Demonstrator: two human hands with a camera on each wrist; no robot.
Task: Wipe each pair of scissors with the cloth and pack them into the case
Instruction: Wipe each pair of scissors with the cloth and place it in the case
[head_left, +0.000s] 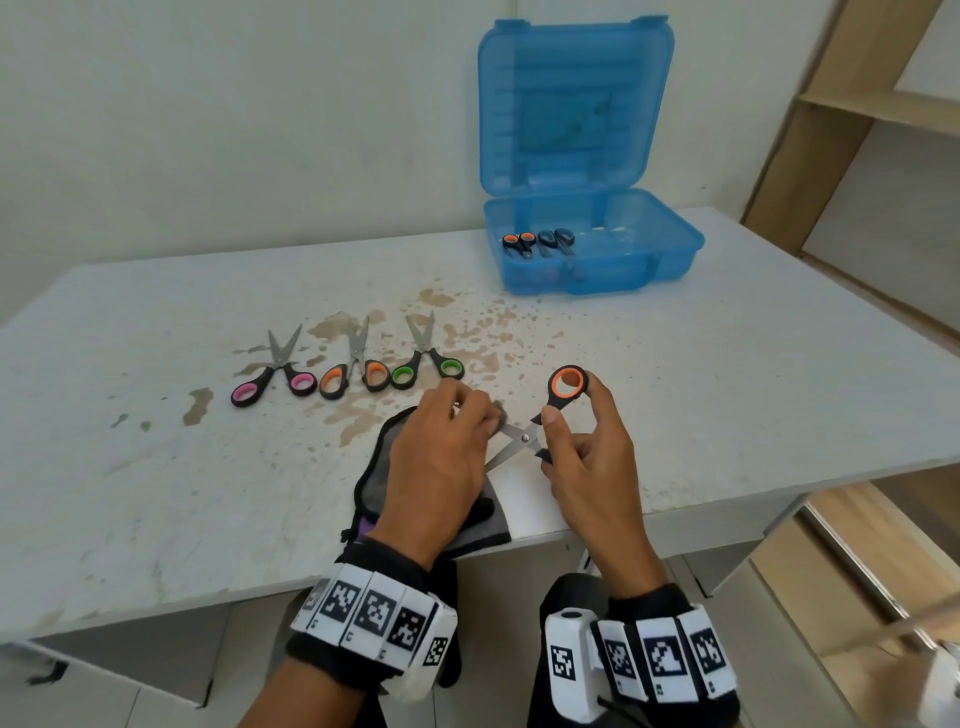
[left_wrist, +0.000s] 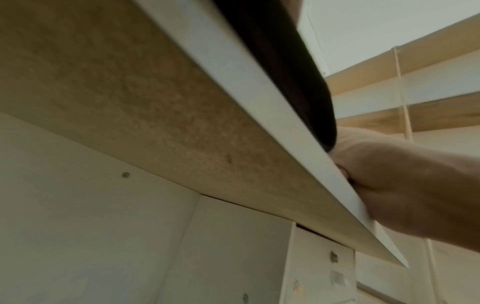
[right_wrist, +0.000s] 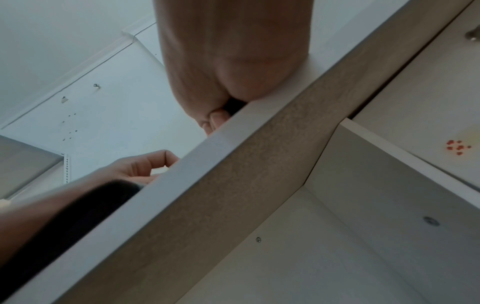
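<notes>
Across the stained table, from left, pink-handled scissors, orange-handled scissors and green-handled scissors lie unwiped. Nearer, the left hand pinches the grey cloth onto one blade of the opened orange scissors, whose handles the right hand grips; stroking from pivot to tip seems safest. At far right, the blue case holds two pairs; no writing is readable.

Translucent blue case, grey cloth, checkered black-and-white wristbands.
</notes>
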